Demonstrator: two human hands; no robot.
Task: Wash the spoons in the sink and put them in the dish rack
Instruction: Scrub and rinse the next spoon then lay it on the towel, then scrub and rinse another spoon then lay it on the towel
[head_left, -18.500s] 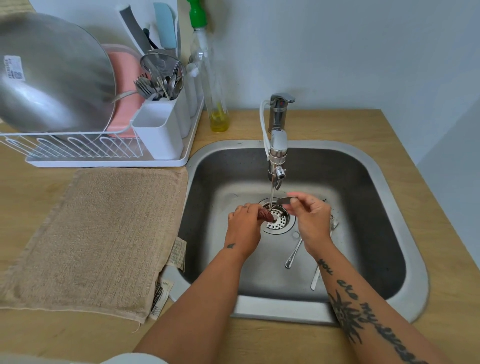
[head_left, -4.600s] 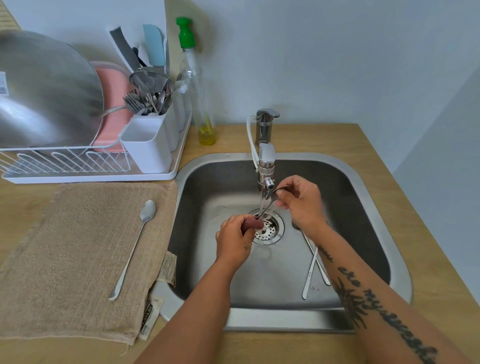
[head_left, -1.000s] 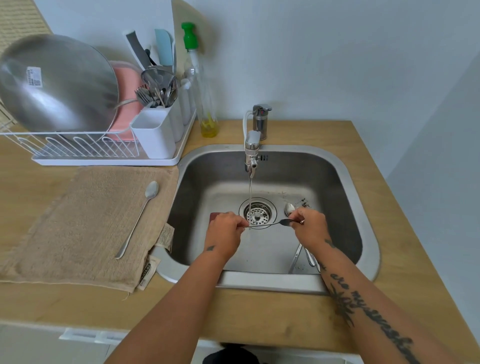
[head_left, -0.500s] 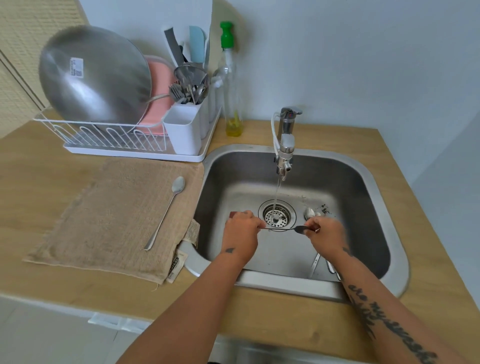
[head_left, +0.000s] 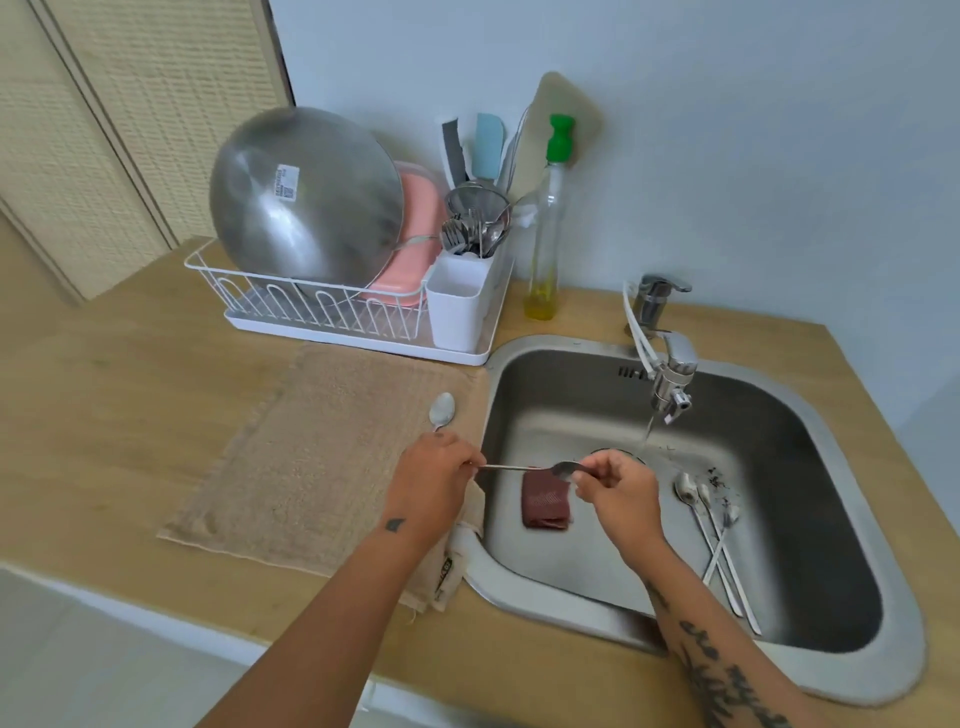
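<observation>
Head view showed the left grip (head_left: 434, 486) pinching the handle tip of a spoon (head_left: 524, 467) and the right grip (head_left: 618, 491) pinching its bowl end. The spoon hung level between them at lower centre of the frame, over the left edge of the sink (head_left: 571, 374) and just above a maroon scrub pad (head_left: 545, 506) lying on the basin floor. Water ran from the tap (head_left: 670, 374) to the right of the spoon, not onto it. The step looked like the hand-off after rinsing. It would go best if the right grip let go first, the left pinched the thin, wet handle firmly, drips were shaken off over the basin, and the spoon was carried up-left to the white cutlery holder (head_left: 460, 306) of the dish rack (head_left: 322, 312). A second spoon (head_left: 442, 410) lay on the towel (head_left: 322, 452) just above the left grip, and other spoons (head_left: 711, 535) lay in the sink at right.
</observation>
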